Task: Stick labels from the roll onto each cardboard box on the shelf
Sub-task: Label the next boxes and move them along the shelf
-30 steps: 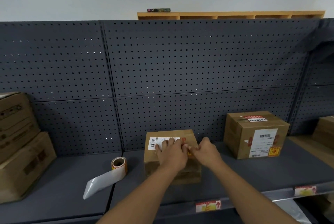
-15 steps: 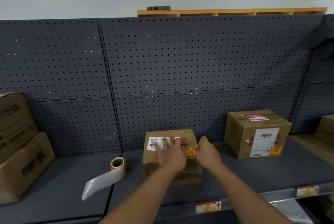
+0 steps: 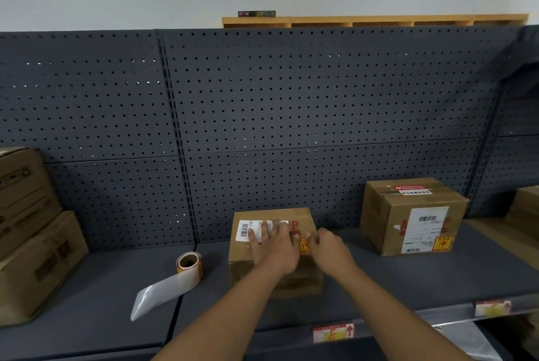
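Cardboard box point(image 3: 272, 247) steadied under my flat, straight-fingered left hand point(image 3: 274, 247) while my right hand point(image 3: 328, 249) curls to press the orange label point(image 3: 303, 244) down, holding nothing.

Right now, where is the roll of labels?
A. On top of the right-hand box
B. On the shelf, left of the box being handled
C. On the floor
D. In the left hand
B: the label roll lies on the shelf, left of the middle box, in neither hand.
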Available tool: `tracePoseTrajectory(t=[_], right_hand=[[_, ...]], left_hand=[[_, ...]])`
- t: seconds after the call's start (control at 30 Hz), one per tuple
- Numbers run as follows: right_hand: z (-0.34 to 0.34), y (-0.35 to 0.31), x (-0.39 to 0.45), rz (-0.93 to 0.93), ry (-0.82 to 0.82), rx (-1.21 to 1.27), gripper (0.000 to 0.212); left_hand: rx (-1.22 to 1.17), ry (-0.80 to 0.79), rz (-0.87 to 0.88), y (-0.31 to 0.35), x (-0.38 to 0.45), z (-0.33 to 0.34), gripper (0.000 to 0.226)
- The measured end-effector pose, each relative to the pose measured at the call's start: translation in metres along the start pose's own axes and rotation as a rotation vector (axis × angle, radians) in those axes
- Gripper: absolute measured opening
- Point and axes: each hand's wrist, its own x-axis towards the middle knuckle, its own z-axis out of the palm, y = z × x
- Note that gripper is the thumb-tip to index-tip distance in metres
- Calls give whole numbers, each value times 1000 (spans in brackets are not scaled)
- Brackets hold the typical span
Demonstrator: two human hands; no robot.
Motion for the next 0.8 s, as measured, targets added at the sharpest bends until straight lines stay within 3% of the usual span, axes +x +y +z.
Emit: tracePoseTrajectory(t=[0.33,0.53,0.8], right_hand=[[-8,3,9,9,-88,-28,34],[-16,5,10,-23,-153,50,38],[-9,9,6,-34,-117,76,31]], left_hand=[[-5,51,-3,2,-1,2,46],[-10,-49,18,-1,0,-4,57],[8,-40,52,-4,-3,-4,46]])
